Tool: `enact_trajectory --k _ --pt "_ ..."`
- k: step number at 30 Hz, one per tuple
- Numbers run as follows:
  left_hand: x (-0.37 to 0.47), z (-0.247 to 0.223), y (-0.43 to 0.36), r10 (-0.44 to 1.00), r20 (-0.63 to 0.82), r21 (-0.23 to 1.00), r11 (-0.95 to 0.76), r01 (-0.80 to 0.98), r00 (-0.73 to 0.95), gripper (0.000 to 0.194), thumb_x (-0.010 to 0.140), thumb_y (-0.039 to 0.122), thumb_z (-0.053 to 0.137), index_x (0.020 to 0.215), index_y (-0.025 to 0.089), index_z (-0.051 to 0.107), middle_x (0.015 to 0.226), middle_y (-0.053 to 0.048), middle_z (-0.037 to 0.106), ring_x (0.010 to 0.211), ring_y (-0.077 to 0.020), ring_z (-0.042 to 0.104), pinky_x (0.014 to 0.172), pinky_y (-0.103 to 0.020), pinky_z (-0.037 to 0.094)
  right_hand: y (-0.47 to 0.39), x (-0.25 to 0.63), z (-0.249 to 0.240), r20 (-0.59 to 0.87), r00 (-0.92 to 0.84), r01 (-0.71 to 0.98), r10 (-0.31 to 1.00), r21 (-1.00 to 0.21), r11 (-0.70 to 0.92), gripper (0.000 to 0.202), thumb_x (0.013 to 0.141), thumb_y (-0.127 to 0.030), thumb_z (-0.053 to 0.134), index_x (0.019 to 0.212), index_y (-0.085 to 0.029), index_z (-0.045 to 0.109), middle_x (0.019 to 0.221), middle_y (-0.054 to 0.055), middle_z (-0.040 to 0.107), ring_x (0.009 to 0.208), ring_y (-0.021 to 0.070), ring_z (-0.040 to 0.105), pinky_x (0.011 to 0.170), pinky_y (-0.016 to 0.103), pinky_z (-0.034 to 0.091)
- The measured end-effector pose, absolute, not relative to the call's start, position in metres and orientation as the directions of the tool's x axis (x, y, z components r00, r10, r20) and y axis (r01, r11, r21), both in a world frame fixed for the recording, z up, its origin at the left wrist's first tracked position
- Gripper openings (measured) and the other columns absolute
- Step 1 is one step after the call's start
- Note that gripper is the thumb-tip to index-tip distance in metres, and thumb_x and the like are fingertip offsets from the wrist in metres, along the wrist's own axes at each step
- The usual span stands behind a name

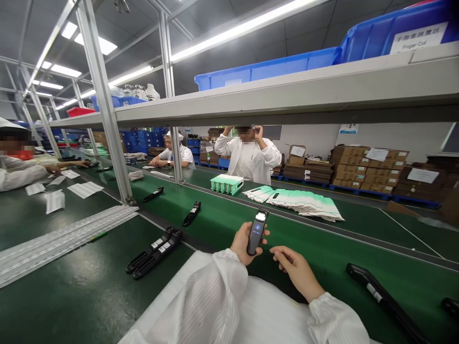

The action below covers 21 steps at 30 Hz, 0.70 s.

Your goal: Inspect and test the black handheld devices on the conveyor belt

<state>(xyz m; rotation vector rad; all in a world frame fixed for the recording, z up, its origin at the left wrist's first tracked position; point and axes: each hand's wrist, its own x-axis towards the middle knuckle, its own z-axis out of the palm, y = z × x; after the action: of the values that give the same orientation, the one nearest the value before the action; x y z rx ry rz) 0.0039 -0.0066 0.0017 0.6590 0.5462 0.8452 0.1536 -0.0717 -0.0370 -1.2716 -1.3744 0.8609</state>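
My left hand (244,243) is wrapped round a slim dark handheld device (256,239), held upright above the green conveyor belt. Its upper end glows white, and small blue marks show on its dark face. Just to the right, my right hand (296,270) hangs apart from the device, fingers loosely bent with nothing visible in them. Two long black devices with white labels (158,253) lie side by side at the left edge of the belt. A similar black device (191,213) rests on the belt farther off, and a larger-looking one (385,298) lies at the right.
Beyond the belt stand green-and-white cartons (226,185) beside a fanned stack of flat ones (304,203). A metal post (103,105) rises at the left, and a shelf (287,98) with blue bins crosses overhead. A co-worker (247,157) stands opposite; others sit at the left.
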Motion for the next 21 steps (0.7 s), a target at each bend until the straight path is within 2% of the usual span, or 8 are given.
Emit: enact_trajectory --k 8,11,13,16,18,21 --pt "0.02 0.007 -0.027 0.783 -0.145 0.7 0.514 -0.496 0.605 0.038 0.08 0.04 0.038 0.094 0.011 0.058 0.076 -0.006 0.058 0.055 -0.0092 0.049 0.037 -0.017 0.024 -0.071 0.156 -0.027 0.172 0.221 0.034 0.96 -0.985 0.169 0.038 0.061 -0.055 0.062 0.076 -0.02 0.068 0.062 0.0 0.058 0.05 0.012 0.047 0.047 0.025 0.038" --pt "0.025 0.007 -0.032 0.814 -0.133 0.758 0.451 -0.471 0.565 0.036 0.078 0.041 0.04 0.09 0.012 0.055 0.074 -0.005 0.055 0.056 -0.0095 0.047 0.038 -0.018 0.024 -0.074 0.156 -0.022 0.134 0.292 -0.05 0.947 -0.987 0.155 0.041 0.059 -0.055 0.065 0.079 -0.02 0.069 0.064 0.001 0.059 0.053 0.0128 0.048 0.048 0.025 0.039" --pt "0.03 0.005 -0.035 0.895 -0.096 0.864 0.292 -0.411 0.435 0.03 0.077 0.04 0.045 0.089 0.013 0.052 0.071 -0.002 0.051 0.055 -0.0087 0.044 0.04 -0.018 0.024 -0.076 0.156 -0.02 0.101 0.319 -0.123 0.943 -0.982 0.146 0.042 0.058 -0.054 0.066 0.082 -0.02 0.069 0.07 0.002 0.061 0.056 0.0131 0.049 0.049 0.025 0.04" --pt "0.036 0.001 -0.038 0.966 0.16 0.97 -0.115 -0.216 0.205 0.027 0.072 0.029 0.056 0.095 0.017 0.047 0.071 0.002 0.048 0.06 -0.0079 0.043 0.051 -0.019 0.033 -0.077 0.154 -0.017 0.051 0.313 -0.248 0.948 -0.959 0.133 0.041 0.06 -0.054 0.066 0.086 -0.023 0.069 0.078 0.002 0.062 0.062 0.0135 0.051 0.053 0.025 0.042" --pt "0.038 -0.002 -0.041 0.936 0.311 0.95 -0.301 -0.083 0.167 0.034 0.071 0.022 0.058 0.102 0.018 0.044 0.074 0.002 0.048 0.065 -0.0088 0.045 0.061 -0.021 0.037 -0.078 0.152 -0.016 0.029 0.288 -0.314 0.957 -0.941 0.123 0.041 0.063 -0.055 0.063 0.089 -0.024 0.069 0.082 0.002 0.063 0.067 0.0143 0.052 0.057 0.025 0.043" --pt "0.039 -0.002 -0.048 0.906 0.367 0.922 -0.385 0.05 0.21 0.038 0.074 0.02 0.055 0.109 0.02 0.041 0.08 0.0 0.052 0.07 -0.0116 0.049 0.065 -0.024 0.038 -0.079 0.149 -0.012 0.012 0.252 -0.375 0.968 -0.921 0.109 0.043 0.067 -0.057 0.06 0.092 -0.024 0.069 0.09 0.003 0.065 0.078 0.0167 0.055 0.062 0.026 0.044"
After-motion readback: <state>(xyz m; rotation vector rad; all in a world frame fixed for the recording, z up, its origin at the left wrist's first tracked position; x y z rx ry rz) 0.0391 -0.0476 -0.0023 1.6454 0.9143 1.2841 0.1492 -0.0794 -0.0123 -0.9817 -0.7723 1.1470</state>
